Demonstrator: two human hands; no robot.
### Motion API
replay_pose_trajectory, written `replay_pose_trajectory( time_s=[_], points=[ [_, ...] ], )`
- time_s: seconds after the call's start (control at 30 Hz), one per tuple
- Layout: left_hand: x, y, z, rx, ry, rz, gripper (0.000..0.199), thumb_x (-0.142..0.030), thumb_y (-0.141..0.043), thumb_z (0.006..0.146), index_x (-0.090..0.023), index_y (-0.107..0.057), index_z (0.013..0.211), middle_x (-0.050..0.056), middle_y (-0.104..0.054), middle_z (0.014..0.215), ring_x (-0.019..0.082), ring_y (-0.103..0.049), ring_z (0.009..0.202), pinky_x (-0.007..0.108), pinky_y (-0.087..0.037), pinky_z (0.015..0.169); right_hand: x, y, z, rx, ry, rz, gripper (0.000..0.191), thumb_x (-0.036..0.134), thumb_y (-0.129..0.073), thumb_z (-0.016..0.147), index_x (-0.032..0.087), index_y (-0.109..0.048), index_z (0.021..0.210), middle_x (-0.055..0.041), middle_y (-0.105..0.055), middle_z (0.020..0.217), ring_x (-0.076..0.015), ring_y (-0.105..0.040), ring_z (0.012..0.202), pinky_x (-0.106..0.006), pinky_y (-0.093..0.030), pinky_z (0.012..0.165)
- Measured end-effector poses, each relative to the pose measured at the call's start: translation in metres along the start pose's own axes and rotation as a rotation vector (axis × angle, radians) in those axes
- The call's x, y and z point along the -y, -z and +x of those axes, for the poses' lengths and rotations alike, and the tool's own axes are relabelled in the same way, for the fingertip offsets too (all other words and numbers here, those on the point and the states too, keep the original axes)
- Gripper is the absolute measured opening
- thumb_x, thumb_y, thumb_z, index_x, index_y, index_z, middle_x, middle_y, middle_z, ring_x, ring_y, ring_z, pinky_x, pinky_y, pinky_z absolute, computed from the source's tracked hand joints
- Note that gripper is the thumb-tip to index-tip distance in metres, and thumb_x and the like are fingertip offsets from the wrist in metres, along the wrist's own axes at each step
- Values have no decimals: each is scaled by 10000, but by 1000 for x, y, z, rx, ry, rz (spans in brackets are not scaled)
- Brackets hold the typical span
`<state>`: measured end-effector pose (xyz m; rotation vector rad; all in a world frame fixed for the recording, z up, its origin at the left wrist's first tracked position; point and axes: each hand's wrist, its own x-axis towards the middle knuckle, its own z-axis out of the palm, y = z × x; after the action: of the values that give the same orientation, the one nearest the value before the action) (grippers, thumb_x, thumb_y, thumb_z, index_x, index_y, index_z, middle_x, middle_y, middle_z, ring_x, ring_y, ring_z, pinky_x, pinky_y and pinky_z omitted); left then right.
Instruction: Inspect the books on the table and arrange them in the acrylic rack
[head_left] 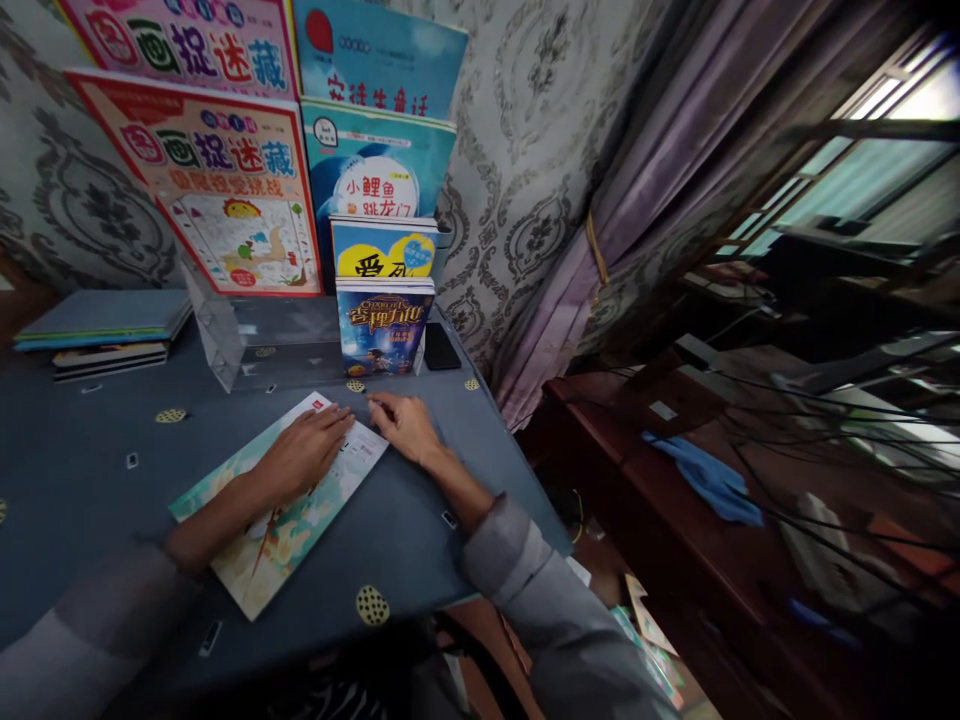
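Note:
A thin book with a green and white cover (304, 537) lies slanted on the dark grey table. My left hand (305, 446) rests flat across its upper part, fingers stretched out toward the upper right. At the book's upper right corner is my right hand (406, 424), its fingers curled, with thumb and index finger close together near the book's edge. Whether anything small is between those fingertips cannot be made out. Just beyond both hands, a dark blue book (384, 330) stands at the front of a clear display rack (217, 335).
More books, including an orange one (240, 190) and a teal one (382, 150), stand in the rack. A stack of books (105, 320) lies at the left. A black phone (442, 346) is right of the rack. Beyond the table's right edge is a dark red desk (622, 480) with cables.

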<state>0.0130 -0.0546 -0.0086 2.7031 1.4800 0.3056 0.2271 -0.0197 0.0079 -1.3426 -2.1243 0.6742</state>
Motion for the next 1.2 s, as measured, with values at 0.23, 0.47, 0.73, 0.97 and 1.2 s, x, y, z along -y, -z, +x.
replay_pose_trajectory(
  time_s=[0.23, 0.47, 0.73, 0.97, 1.2],
  points=[
    [-20, 1, -4, 48, -29, -6, 468, -412, -421, 1028, -212, -579, 1421, 143, -570, 1504, 324, -455, 1449, 573, -374, 1161, 0, 2, 0, 17, 18, 30, 316, 321, -504, 1033, 203, -741, 1207, -38, -793, 858, -180, -723, 747, -243, -485, 713],
    [-66, 3, -10, 50, 43, 99, 482, -400, -551, 963, -120, -590, 1353, 230, -576, 1457, 396, -490, 1393, 581, -400, 1127, 2, 3, -1, 28, -4, 79, 306, 355, -491, 1053, 225, -755, 1138, -14, -773, 812, -145, -686, 654, -220, -468, 667],
    [-83, 29, 3, 126, 69, 127, 225, -200, -485, 958, -131, -687, 1025, 190, -722, 1092, 342, -680, 1095, 454, -542, 926, -5, 2, 1, 26, -3, 203, 300, 339, -494, 1051, 196, -747, 976, 7, -743, 754, -127, -675, 632, -208, -462, 649],
    [-85, 43, 7, 216, 121, 182, 304, -194, -390, 1016, -142, -689, 1036, 142, -751, 1053, 306, -744, 945, 393, -565, 755, -7, 11, 0, -5, -28, 349, 309, 330, -482, 1041, 174, -675, 856, 11, -720, 749, -86, -621, 501, -186, -440, 543],
    [-68, 30, -9, 104, 69, 84, 313, -340, -532, 988, -177, -697, 1198, 135, -687, 1354, 307, -660, 1228, 397, -575, 928, -3, 15, 1, -32, -70, 457, 290, 331, -508, 1004, 174, -647, 803, 42, -646, 641, -86, -511, 456, -188, -407, 447]
  ],
)
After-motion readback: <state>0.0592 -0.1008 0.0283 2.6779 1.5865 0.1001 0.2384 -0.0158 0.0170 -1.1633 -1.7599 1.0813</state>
